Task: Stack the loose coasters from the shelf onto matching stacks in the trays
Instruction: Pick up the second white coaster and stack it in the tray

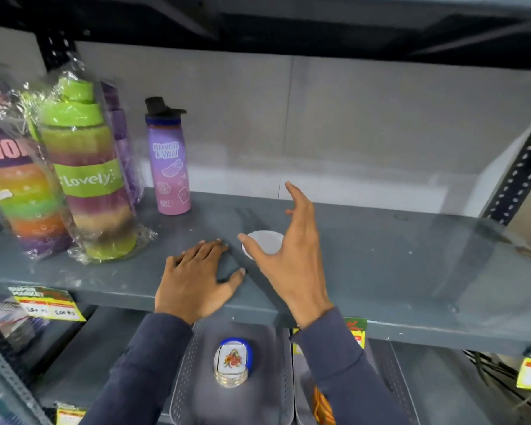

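Perforated grey tray (267, 332) holds stacked coasters (232, 365); left hand (196, 277) flat, right hand (288, 246) spread over round white coaster (265, 240).

Two bare hands, left grip (196, 277), right grip (288, 256), long dark navy-blue sleeves (141, 372) reaching the wrists

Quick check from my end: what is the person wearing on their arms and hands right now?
Both arms are in long dark navy sleeves that end at the wrists. The left hand and right hand are bare: no gloves, and no rings, watch or bracelets that I can see.
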Tool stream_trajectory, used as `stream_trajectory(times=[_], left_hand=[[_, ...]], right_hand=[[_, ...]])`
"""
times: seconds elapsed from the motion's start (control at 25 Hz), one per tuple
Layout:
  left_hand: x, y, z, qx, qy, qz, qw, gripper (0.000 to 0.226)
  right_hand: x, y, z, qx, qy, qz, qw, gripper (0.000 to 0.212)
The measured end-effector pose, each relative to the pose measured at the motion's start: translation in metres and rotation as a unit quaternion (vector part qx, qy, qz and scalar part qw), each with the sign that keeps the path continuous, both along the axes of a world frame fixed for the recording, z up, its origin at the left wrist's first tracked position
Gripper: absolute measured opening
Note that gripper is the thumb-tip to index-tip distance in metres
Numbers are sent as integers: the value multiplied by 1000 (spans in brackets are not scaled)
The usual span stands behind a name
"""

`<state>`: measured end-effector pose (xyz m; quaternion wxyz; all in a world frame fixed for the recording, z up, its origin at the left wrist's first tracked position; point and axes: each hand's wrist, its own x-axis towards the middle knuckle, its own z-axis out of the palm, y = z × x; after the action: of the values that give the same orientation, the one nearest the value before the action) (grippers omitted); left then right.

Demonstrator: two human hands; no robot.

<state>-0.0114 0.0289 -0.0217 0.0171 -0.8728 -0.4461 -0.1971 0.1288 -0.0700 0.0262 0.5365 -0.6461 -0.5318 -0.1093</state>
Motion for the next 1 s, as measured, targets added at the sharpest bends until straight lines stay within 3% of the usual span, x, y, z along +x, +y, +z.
stream_trajectory(times=[0.2,0.32,0.48,0.6,0.76,1.0], left_hand=[[0,1,-1,-8,-14,3,1000,73],[1,1,-1,-10,-17,-2,1000,73],[-1,1,1,-14,-19,-1,1000,76],[-1,-1,2,-14,-26,-3,1000,75],[-1,-5,2,0,-26,-2,1000,71],[-1,-4,3,-11,-21,-3,1000,74]], right_hand=[[19,32,-22,-262,41,-59,962,126],[23,37,-29,-283,48,-68,956,112],[19,21,-10,-184,29,-46,981,104],[5,-11,16,-8,-28,-34,999,100],[-15,-61,59,189,-64,-23,980,95],[-24,-92,80,240,-47,-2,970,95]])
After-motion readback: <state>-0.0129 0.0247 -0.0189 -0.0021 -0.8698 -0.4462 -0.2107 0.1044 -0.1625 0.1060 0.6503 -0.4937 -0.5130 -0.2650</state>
